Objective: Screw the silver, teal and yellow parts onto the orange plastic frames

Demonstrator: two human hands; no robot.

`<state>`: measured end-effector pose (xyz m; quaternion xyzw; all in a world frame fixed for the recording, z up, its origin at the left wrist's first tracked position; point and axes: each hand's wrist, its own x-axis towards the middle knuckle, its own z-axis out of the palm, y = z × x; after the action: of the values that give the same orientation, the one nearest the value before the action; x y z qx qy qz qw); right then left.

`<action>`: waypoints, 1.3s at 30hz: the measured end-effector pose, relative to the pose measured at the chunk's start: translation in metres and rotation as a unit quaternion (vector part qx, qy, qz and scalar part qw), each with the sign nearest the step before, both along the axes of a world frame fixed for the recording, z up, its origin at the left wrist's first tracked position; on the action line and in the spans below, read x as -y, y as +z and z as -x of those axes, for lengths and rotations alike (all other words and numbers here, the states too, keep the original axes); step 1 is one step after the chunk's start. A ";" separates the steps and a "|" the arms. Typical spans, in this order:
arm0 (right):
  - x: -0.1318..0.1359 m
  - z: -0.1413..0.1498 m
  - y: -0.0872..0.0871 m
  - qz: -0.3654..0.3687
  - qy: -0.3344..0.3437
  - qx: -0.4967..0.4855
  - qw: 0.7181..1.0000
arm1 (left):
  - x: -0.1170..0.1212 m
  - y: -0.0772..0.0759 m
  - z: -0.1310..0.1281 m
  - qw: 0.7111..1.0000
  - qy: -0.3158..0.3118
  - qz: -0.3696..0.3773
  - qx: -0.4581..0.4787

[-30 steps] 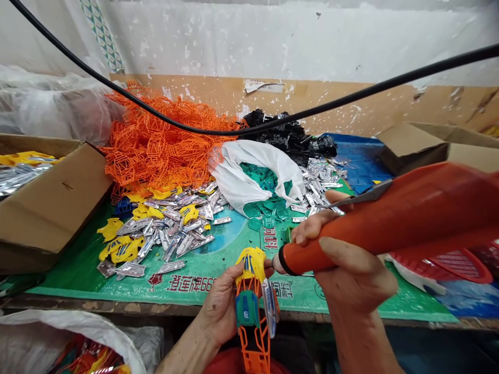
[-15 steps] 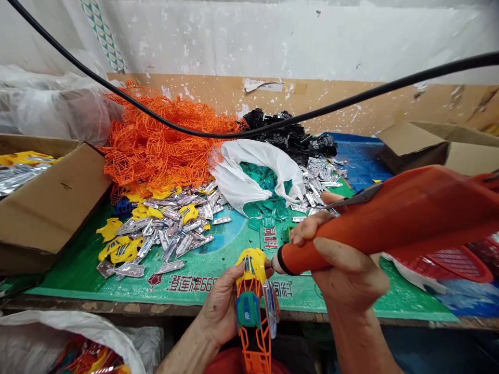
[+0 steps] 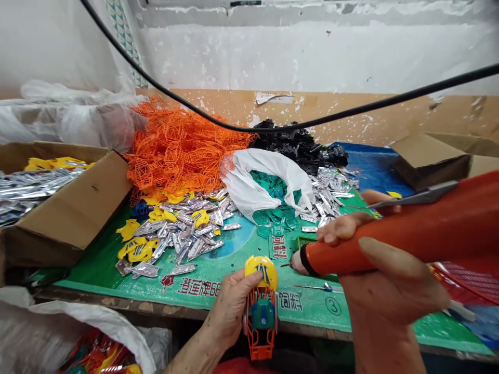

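Note:
My left hand (image 3: 229,306) grips a toy car body (image 3: 262,310) near the table's front edge. The body has a yellow front piece, an orange lattice frame, a green centre piece and silvery sides. In my right hand (image 3: 390,291) is an orange electric screwdriver (image 3: 374,241), its tip pointing left and a short gap away from the yellow piece. A pointed metal tool (image 3: 423,196) lies along the top of the screwdriver, by my right fingers. A small green box (image 3: 304,242), partly hidden, is behind the screwdriver tip. A thin rod-like tool (image 3: 317,286) lies below it.
Orange lattice frames (image 3: 179,150), black parts (image 3: 300,143) and silver strips (image 3: 175,239) with yellow pieces are heaped at the back. A white bag (image 3: 244,179) spills green pieces. Cardboard boxes (image 3: 81,205) stand at both sides. A black cable (image 3: 183,101) hangs across.
The screwdriver has moved right, away from the car body, uncovering the thin tool. My left hand has turned the body so its silvery sides sit more evenly. The camera view has shifted.

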<state>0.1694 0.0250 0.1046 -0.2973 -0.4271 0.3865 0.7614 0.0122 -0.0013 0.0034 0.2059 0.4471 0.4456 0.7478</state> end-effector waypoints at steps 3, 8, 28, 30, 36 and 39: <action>0.001 0.006 0.001 -0.012 0.026 -0.012 1.000 | 0.000 0.000 -0.003 1.000 -0.014 -0.003 -0.025; 0.002 0.016 -0.004 -0.003 0.066 -0.018 0.998 | 0.001 0.001 -0.005 1.000 -0.009 0.005 -0.006; 0.001 0.024 -0.011 0.021 0.057 0.029 0.998 | 0.000 0.008 -0.005 1.000 0.003 0.015 -0.010; 0.001 0.025 -0.013 0.022 0.059 0.031 0.998 | 0.000 0.009 -0.005 1.000 0.004 0.017 -0.012; 0.003 0.024 -0.017 0.016 0.055 0.039 0.998 | 0.002 0.007 -0.007 1.000 -0.003 0.012 -0.011; 0.004 0.023 -0.017 0.021 0.049 0.050 0.997 | 0.002 0.006 -0.007 1.000 -0.007 0.011 -0.015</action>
<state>0.1460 0.0210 0.0871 -0.3112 -0.4702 0.4169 0.7129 0.0193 -0.0037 0.0097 0.2069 0.4618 0.4324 0.7464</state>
